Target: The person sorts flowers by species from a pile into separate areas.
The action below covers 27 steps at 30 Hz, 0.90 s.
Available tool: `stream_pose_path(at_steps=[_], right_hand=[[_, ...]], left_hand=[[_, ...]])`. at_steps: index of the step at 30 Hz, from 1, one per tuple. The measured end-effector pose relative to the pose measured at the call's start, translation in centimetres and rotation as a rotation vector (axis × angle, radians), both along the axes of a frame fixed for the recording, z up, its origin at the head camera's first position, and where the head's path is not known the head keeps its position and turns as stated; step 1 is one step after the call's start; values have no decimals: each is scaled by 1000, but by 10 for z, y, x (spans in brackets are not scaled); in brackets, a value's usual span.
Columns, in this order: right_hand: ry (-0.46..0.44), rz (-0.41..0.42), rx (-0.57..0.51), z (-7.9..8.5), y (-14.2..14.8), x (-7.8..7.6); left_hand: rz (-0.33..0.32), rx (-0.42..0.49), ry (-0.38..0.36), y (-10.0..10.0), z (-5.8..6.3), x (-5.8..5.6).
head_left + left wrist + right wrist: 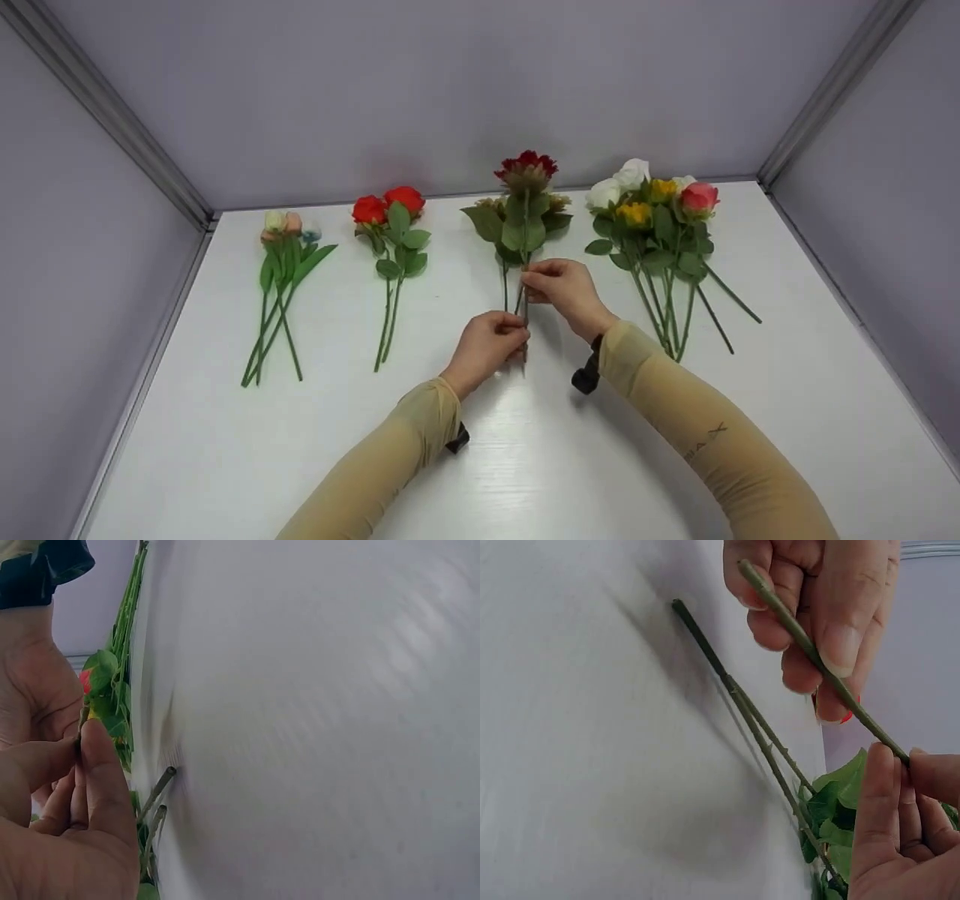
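Observation:
A dark red artificial flower [528, 166] is held by its stem [791, 626] above the table, head toward the back wall. Just below its leaves, my right hand [571, 294] pinches the stem between thumb and fingertips. Lower down, near the cut end, my left hand [487, 346] pinches the same stem, as the right wrist view also shows. Beneath it lie other flowers with yellowish heads [559, 202], partly hidden by the red one; their bare stems [705, 645] rest on the white table.
Pale tulips [281, 225] with crossed stems lie far left. Two red roses [405, 199] lie left of centre. On the right is a bunch with white roses [632, 174], yellow flowers [634, 214] and a pink rose [699, 198]. Grey walls [480, 90] surround the white table [187, 420].

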State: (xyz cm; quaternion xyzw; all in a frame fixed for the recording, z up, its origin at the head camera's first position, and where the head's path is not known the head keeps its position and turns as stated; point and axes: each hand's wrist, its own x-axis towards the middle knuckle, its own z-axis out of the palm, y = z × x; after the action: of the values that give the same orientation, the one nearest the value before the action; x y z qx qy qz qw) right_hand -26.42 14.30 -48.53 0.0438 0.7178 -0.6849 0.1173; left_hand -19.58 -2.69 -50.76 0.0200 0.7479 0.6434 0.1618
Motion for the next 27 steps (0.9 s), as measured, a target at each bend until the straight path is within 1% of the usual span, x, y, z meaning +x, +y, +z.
stream_pose_path(at_steps=[6,11,15,18,21,24,27], right_hand=[[-52,-42,41,-14,2,-4],[-86,-50,102,-24,4,-7],[-77,-33,137,-26,5,-7],[-60,-5,148,-26,5,-7],[-43,20,156,-26,9,-6],[-35,36,182,-24,16,-4],[-32,39,227,-21,26,-3]], left_hand=[[-14,-96,-17,1,1,-6],[-28,-117,-26,4,2,-10],[-34,-115,-35,4,0,-9],[-37,-127,-45,3,0,-8],[-48,-154,-46,1,2,-6],[-65,-182,-25,-2,5,-5],[-93,-213,37,-1,8,-3]])
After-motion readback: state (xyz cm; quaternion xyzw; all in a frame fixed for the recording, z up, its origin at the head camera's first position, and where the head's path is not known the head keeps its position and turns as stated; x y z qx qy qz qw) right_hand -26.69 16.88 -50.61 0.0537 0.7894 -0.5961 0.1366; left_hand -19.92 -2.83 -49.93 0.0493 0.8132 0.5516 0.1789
